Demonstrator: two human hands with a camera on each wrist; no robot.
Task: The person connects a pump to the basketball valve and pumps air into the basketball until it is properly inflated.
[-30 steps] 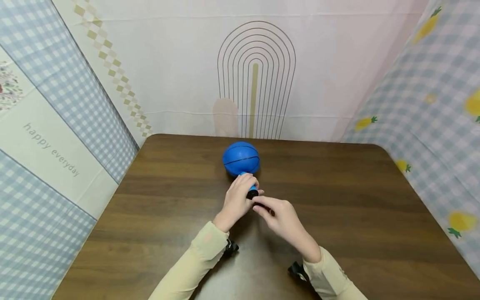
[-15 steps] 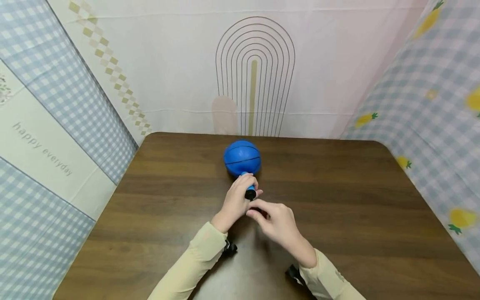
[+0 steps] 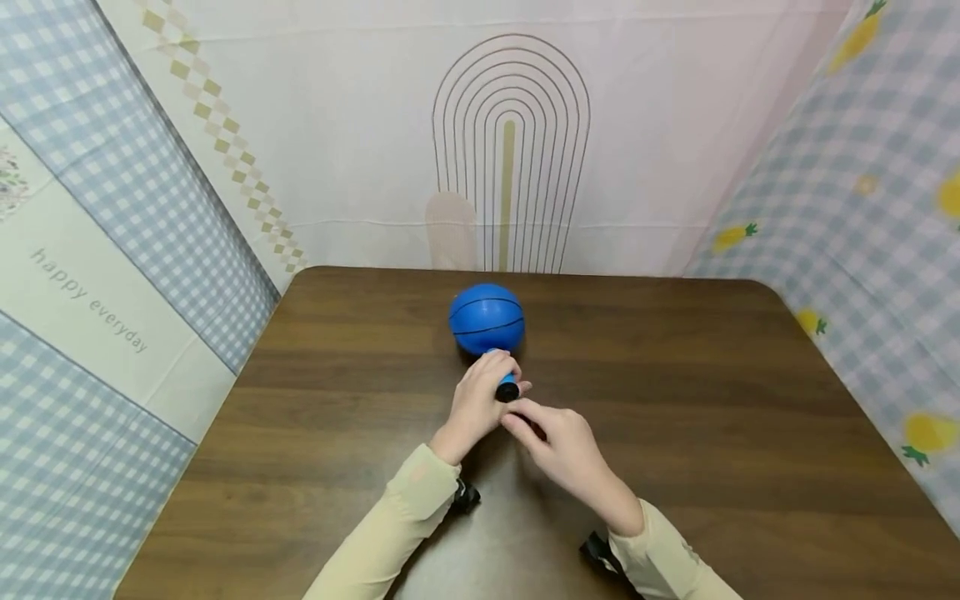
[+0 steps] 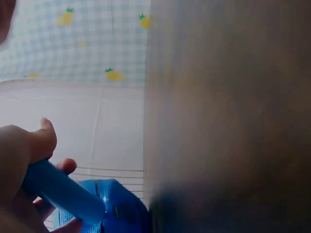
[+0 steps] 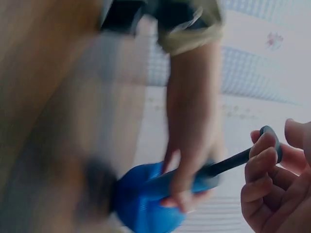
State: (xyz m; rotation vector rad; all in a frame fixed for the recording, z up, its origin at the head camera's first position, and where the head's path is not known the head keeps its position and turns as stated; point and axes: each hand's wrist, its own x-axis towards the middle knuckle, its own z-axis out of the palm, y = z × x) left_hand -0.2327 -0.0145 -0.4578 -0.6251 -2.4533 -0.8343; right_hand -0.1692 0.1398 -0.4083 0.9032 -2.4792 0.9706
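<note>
A blue ball [image 3: 487,317] with black seam lines sits near the far side of the table. Just in front of it, my left hand [image 3: 474,404] grips the blue barrel of a small hand pump [image 4: 63,191]. The pump's far end meets the ball in the left wrist view, but the exact joint is hard to make out. A dark plunger rod [image 5: 233,161] sticks out of the barrel in the right wrist view and ends in a ring handle. My right hand [image 3: 564,446] holds that ring with curled fingers, close to the left wrist.
The brown wooden table [image 3: 337,450] has a rounded far edge. Behind it hangs a pale cloth [image 3: 360,125] with an arch pattern. Checked cloths flank both sides, the right one [image 3: 847,225] bearing pineapples. Dark straps [image 3: 600,552] circle both wrists.
My right hand has moved slightly left, then slightly back right, still holding the pump's handle. My left hand keeps its grip on the barrel. The whole view has shifted a little.
</note>
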